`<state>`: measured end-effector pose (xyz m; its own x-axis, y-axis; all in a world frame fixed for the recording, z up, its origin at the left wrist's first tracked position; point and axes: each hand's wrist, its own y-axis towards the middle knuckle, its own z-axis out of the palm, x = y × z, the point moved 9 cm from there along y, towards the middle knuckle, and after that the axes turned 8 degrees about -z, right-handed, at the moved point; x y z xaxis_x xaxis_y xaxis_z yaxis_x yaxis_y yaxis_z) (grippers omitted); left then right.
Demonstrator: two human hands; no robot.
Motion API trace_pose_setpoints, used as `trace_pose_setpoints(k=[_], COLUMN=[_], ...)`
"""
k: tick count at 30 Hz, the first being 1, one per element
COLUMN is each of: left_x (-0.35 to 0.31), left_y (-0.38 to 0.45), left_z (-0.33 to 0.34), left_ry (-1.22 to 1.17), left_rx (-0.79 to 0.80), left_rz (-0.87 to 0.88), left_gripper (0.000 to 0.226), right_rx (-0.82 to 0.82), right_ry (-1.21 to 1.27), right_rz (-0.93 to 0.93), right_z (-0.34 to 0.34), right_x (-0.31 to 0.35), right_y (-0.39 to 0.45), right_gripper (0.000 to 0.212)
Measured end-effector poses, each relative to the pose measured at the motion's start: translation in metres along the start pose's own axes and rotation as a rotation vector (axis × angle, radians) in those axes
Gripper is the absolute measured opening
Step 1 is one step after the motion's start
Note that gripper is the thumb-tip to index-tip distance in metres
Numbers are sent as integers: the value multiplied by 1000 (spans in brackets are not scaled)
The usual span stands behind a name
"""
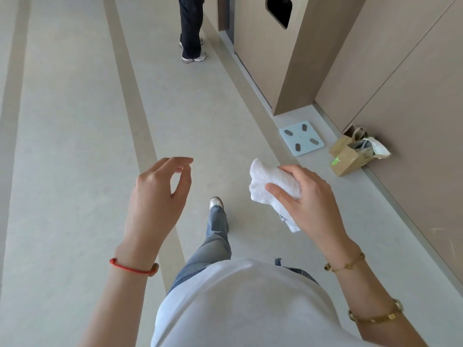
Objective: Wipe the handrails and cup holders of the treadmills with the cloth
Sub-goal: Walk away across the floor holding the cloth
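A pale grey floor [75, 146] with darker beige stripes running away into the distance fills most of the view, and tan wall panels [400, 83] line the right side.

On the near left, the left hand [155, 196] hangs over the floor with its fingers loosely curled and holding nothing; a red cord bracelet [130, 267] circles its wrist. Far ahead, near the top centre, another person's legs [190, 28] in dark trousers and pale trainers stand on the floor. Below the hands, in the near centre, are the wearer's white shirt [245, 304] and one leg in blue jeans, with a light shoe [216, 202] stepped forward.

To the right, the right hand [308, 199] grips the white cloth [273, 181], bunched up, with the thumb across its front and the fingers wrapped over its far side; one end pokes out to the left and another hangs below the palm. Gold bracelets [345, 265] sit on that wrist and forearm.

Further right, a pale blue bathroom scale [302, 138] lies flat on the floor close to the wall. Just right of it, a brown paper bag [349, 156] leans tipped against the wall panel, with white paper showing at its mouth.
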<state>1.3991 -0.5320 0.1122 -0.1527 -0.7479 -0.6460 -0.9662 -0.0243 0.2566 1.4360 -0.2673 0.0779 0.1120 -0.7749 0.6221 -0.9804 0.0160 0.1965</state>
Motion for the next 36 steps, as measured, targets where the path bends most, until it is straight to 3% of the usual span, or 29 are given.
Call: trace_pose_setpoints(k=[16, 26, 36], left_x=[17, 16, -33], left_y=[379, 574, 791], left_z=[90, 186, 275], left_ry=[-24, -22, -19], left_rx=[105, 141, 154], left_rz=[100, 121, 160], left_gripper=[19, 19, 20], right_rx=[-96, -114, -152], right_ry=[-11, -32, -21], right_rz=[62, 107, 103], right_z=[31, 47, 9], right_x=[-46, -125, -203], right_y=[356, 543, 762], right_gripper=[39, 38, 34])
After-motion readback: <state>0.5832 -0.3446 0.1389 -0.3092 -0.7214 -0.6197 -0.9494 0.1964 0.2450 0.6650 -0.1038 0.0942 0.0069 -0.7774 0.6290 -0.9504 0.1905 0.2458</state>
